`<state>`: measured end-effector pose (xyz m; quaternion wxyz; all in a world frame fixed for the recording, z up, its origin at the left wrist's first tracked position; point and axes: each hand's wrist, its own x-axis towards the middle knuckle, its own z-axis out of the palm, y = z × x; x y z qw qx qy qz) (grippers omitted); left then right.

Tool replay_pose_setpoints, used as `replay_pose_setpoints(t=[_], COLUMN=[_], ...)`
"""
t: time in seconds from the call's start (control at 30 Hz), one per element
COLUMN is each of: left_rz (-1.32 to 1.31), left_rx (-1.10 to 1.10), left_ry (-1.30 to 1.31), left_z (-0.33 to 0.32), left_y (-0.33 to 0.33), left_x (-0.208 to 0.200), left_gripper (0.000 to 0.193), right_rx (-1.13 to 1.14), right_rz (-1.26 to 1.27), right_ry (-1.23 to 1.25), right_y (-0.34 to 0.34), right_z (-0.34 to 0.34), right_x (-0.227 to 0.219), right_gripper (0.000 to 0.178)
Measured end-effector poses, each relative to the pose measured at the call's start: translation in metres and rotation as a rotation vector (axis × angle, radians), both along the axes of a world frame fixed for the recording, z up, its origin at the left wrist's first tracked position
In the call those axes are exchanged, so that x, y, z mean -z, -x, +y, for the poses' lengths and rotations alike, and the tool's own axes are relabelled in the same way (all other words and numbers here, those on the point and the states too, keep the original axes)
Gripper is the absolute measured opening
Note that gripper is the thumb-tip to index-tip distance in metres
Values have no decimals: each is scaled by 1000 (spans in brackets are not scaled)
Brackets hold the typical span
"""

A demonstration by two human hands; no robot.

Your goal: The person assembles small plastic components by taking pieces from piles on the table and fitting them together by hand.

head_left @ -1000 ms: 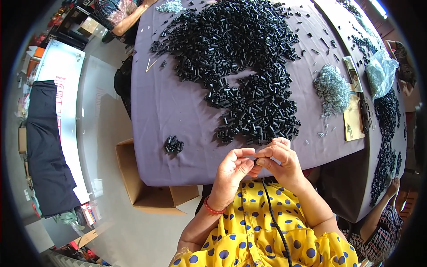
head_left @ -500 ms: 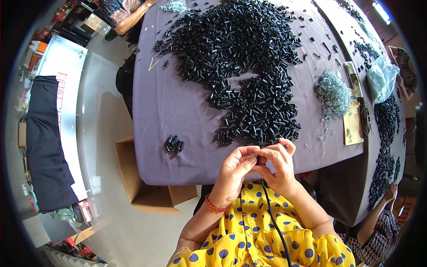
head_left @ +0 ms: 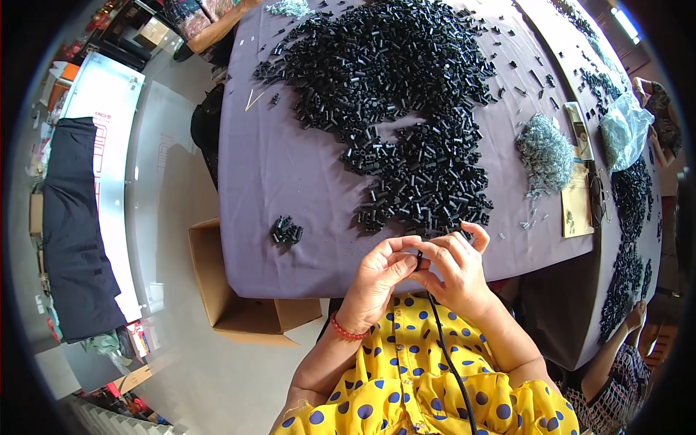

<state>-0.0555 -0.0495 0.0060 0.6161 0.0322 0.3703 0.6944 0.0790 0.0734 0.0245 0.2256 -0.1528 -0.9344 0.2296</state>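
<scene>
Both hands meet over the near edge of the table, fingertips pinched together. Between them is a small black plastic piece, mostly hidden by the fingers. My left hand, with a red bead bracelet at the wrist, grips it between thumb and index finger. My right hand closes on it from the other side, its little finger raised. Just beyond the hands begins a big heap of short black tubular plastic pieces. A little cluster of the same pieces lies apart to the left.
A mound of small clear pieces sits right of the heap, beside a yellow card and glasses. Below the table's left corner stands an open cardboard box. Other people work at the far left and right, near a clear plastic bag.
My right hand has shifted slightly right, fingers turned a little around the black piece. The left hand stays nearly in place; the view moves slightly.
</scene>
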Motion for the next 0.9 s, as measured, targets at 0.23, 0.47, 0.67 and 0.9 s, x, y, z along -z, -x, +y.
replay_pose_setpoints(t=[0.23, 0.47, 0.67, 0.9], left_rz=[-179, -229, -228, -194], left_rx=[60, 150, 131, 128], left_ry=[8, -38, -36, -14], left_z=[-4, -6, -8, -13], left_y=[5, 8, 8, 6], left_x=[8, 10, 13, 17], left_gripper=[34, 40, 38, 38], right_rx=[-37, -69, -31, -66], right_rz=[80, 106, 24, -25], right_ry=[-69, -63, -85, -79], right_y=[-1, -4, -2, -1], right_z=[-4, -6, -7, -7], right_x=[4, 4, -1, -5], right_gripper=[47, 41, 39, 42])
